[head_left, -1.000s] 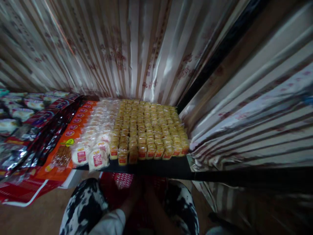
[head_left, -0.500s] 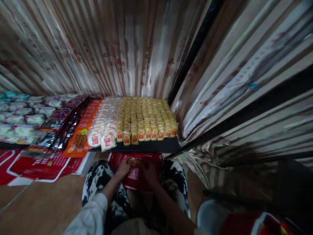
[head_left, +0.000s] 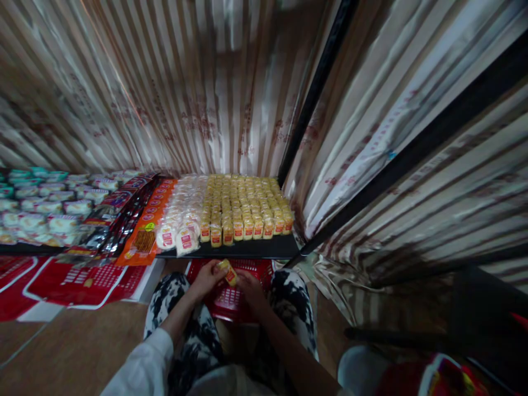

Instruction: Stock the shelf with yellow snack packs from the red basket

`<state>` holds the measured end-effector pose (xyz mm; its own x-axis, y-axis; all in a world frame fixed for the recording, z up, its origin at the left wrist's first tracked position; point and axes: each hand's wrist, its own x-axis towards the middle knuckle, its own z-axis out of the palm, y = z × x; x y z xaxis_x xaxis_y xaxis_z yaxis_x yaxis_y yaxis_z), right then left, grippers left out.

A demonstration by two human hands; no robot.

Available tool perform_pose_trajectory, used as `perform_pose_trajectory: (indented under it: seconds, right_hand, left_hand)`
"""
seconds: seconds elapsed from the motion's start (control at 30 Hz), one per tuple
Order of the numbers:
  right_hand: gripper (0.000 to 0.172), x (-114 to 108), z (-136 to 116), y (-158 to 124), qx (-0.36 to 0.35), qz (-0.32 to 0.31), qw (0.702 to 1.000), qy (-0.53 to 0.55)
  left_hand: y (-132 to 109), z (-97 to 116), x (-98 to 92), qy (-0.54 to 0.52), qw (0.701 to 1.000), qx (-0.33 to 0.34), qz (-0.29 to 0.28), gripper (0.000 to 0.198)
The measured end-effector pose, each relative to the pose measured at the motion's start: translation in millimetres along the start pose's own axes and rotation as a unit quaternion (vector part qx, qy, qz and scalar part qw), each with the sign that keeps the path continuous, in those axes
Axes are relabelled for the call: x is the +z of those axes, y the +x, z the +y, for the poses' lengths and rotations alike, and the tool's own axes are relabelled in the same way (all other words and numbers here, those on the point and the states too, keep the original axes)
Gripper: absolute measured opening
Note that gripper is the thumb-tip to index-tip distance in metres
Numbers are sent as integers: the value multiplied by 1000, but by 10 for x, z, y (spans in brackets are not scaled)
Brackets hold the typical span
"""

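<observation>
A small yellow wrapped snack pack point(head_left: 229, 273) with a red label is held tilted over a red plastic basket point(head_left: 225, 301) between my knees. My left hand point(head_left: 207, 279) grips its upper left end between thumb and fingers. On the pack's lower right edge, my right hand point(head_left: 249, 287) closes with bent fingers, partly hidden from above. Just beyond the basket, rows of similar yellow packs point(head_left: 247, 206) stand on a black shelf point(head_left: 247, 251). White round wrapped snacks point(head_left: 187, 240) line their left side.
Farther left lie an orange snack bag point(head_left: 142, 242), dark shiny packets point(head_left: 117, 223) and white wrapped packs point(head_left: 64, 223). More red baskets point(head_left: 78, 283) sit below the shelf. A striped curtain point(head_left: 185, 82) and black poles point(head_left: 311, 93) enclose the space. A pale bucket point(head_left: 358, 369) stands at lower right.
The yellow pack has been raised and turned so its red label shows; earlier it lay lower and blurred between my hands. My view has shifted slightly.
</observation>
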<state>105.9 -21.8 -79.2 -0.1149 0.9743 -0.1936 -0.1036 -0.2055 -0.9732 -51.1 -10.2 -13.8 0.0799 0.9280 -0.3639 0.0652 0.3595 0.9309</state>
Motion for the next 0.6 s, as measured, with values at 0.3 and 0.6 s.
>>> perform_pose_trajectory:
  seconds: [0.3,0.6]
  right_hand:
    - [34,-32,-236,42,-71,39,981,-175]
    - [34,-116,-582,228,-173,93,919,-341]
  left_hand:
    - [77,160,84,117,987,100,49,29]
    - [215,380,230,182,965,173,72,26]
